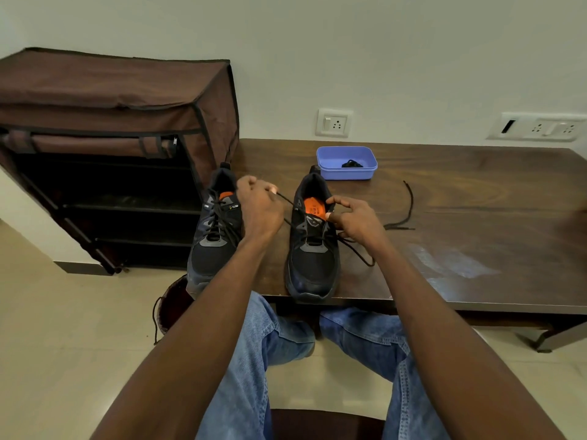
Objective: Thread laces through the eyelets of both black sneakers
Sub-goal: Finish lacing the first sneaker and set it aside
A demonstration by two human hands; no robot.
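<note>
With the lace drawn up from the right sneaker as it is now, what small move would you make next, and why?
Probably feed the lace end pinched by the left hand into the next open eyelet on the right sneaker. That sneaker looks laced only at its lower rows, while the left sneaker already looks laced further up. The right hand rests at the tongue and steadies it, and the lace runs taut.

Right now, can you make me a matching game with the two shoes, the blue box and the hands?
Things:
1. left sneaker
2. right sneaker
3. blue tub
4. left hand

States:
A. holds a small dark bundle
B. pinches a lace end pulled taut
C. laced up most of the way
D. laced only at the lowest eyelets, orange insole showing

Pairs: 1-C, 2-D, 3-A, 4-B
</note>
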